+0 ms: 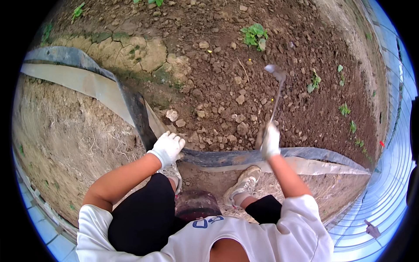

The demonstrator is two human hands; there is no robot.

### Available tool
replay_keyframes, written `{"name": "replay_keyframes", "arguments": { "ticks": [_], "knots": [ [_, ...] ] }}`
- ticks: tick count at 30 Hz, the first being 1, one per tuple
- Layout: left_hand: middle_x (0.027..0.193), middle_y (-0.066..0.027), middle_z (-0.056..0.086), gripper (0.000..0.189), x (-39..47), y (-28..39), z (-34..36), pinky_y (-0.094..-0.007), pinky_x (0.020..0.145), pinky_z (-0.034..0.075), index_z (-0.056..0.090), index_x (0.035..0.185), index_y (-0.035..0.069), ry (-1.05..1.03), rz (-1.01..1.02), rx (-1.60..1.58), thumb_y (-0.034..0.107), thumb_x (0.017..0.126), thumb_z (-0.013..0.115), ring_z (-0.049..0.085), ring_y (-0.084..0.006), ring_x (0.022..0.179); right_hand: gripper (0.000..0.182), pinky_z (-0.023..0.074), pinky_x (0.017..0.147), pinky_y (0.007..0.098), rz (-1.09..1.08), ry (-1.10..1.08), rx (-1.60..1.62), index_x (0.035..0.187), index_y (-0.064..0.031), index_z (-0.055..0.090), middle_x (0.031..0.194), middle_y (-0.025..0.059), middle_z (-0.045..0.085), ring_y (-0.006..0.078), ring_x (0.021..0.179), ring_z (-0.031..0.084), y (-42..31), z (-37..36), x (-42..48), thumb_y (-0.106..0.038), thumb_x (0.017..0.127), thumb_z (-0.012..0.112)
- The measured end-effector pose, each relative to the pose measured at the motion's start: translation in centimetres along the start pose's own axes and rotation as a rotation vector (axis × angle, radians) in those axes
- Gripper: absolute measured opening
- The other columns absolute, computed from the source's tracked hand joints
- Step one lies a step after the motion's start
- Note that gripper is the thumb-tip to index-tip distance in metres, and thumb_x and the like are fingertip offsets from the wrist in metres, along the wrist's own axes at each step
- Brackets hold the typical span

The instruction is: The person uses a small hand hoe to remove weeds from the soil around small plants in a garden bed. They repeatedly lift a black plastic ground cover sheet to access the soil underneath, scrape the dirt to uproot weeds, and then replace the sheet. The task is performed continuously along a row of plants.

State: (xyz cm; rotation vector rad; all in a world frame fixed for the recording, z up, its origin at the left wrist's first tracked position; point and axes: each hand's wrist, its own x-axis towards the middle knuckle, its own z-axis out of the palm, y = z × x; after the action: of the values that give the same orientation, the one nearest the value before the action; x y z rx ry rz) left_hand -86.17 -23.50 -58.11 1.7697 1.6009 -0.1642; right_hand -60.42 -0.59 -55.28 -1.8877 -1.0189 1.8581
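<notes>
My left hand, in a white glove, has its fingers curled over a long strip of plastic mulch film, black on one side and pale on the other. The film bends at this hand, running off to the upper left and to the right. In my right hand, also gloved, is a small hand hoe with a thin metal shaft. Its blade reaches out over loose brown soil and looks blurred. The handle is mostly hidden by the glove.
A leafy green seedling grows beyond the hoe, with smaller plants to the right. Cracked, crusted soil lies at upper left. Below me are a dark red round seat or bucket and my shoe. Blue-white sheeting curves along the right.
</notes>
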Motion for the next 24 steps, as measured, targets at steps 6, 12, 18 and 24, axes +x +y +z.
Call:
{"name": "replay_keyframes", "arguments": {
  "ticks": [6, 12, 18, 24],
  "knots": [
    [0.096, -0.0104, 0.059, 0.042, 0.1, 0.1, -0.1, -0.0437, 0.094, 0.038, 0.055, 0.097, 0.006, -0.002, 0.024, 0.009, 0.039, 0.073, 0.065, 0.054, -0.0284, 0.100, 0.038, 0.0389, 0.045, 0.0312, -0.264, -0.160, -0.741, 0.081, -0.0020, 0.054, 0.056, 0.0039, 0.049, 0.0136, 0.047, 0.047, 6.2, -2.2, 0.1, -0.038, 0.090, 0.049],
    [0.096, -0.0102, 0.059, 0.041, -0.1, -0.1, -0.1, -0.0430, 0.096, 0.038, 0.054, 0.099, 0.007, 0.050, 0.028, -0.011, 0.036, 0.073, 0.066, 0.054, -0.0287, 0.102, 0.029, 0.0313, 0.035, 0.0258, -0.155, -0.281, -0.234, 0.086, -0.0076, 0.050, 0.053, -0.0004, 0.043, 0.0100, 0.038, 0.040, -1.3, 11.3, 7.3, -0.035, 0.092, 0.048],
    [0.099, -0.0110, 0.058, 0.043, -0.1, -0.2, -0.4, -0.0426, 0.098, 0.036, 0.053, 0.102, 0.007, 0.032, 0.027, -0.062, 0.035, 0.073, 0.066, 0.053, -0.0284, 0.105, 0.037, 0.0456, 0.073, 0.0477, -0.480, -0.292, -0.986, 0.097, -0.0054, 0.055, 0.085, 0.0252, 0.061, 0.0460, 0.082, 0.057, 3.5, 8.0, 8.8, -0.039, 0.089, 0.041],
    [0.128, -0.0159, 0.047, 0.061, -1.3, -2.0, -3.3, -0.0480, 0.104, 0.027, 0.051, 0.117, 0.009, -0.152, -0.042, -0.059, 0.043, 0.068, 0.067, 0.037, -0.0315, 0.126, 0.028, 0.0475, 0.060, 0.0360, -0.255, -0.114, -1.106, 0.084, -0.0023, 0.058, 0.066, 0.0197, 0.059, 0.0266, 0.063, 0.062, 6.4, -4.8, 3.2, -0.029, 0.089, 0.053]
  ]
}}
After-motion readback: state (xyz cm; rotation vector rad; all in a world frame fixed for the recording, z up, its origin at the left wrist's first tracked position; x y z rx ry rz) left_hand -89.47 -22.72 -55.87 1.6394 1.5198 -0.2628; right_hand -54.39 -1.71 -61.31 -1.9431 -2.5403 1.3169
